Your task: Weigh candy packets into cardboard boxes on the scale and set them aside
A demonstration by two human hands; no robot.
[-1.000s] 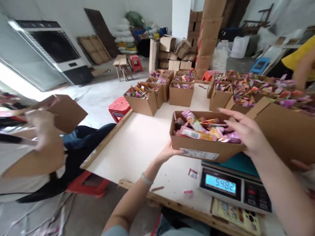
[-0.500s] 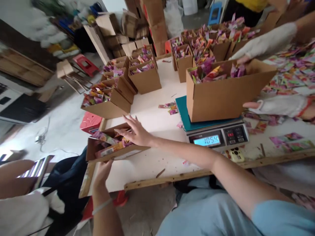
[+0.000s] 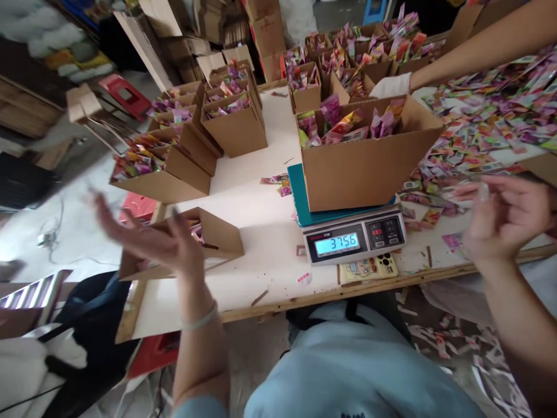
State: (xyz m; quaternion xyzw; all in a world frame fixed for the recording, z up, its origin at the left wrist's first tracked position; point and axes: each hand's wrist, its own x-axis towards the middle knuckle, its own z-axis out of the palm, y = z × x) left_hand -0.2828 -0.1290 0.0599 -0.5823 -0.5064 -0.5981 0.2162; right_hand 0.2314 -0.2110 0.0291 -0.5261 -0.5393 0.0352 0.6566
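Note:
My left hand (image 3: 161,241) is raised in front of a low cardboard box (image 3: 224,235) at the table's left corner. Its fingers are spread and blurred, and it hides part of the box and the packets inside. On the right, my right hand (image 3: 509,217) hovers over the table edge, palm up, fingers loosely bent and apart, holding nothing visible. Between the hands, a digital scale (image 3: 354,235) with a lit display carries a larger cardboard box (image 3: 357,168) of colourful snack packets (image 3: 343,128). A co-worker's gloved hand (image 3: 391,86) is behind that box.
Filled boxes (image 3: 235,130) stand at the back left, and more boxes (image 3: 307,96) at the back centre. Loose packets (image 3: 487,128) cover the table's right side. A phone in a yellow case (image 3: 369,268) lies partly under the scale. A red stool (image 3: 126,96) stands on the floor.
My right hand has left the low box and swung to the right side. My left hand has risen from the box's near side. The scale reading has changed; the co-worker's nearer hand has left view.

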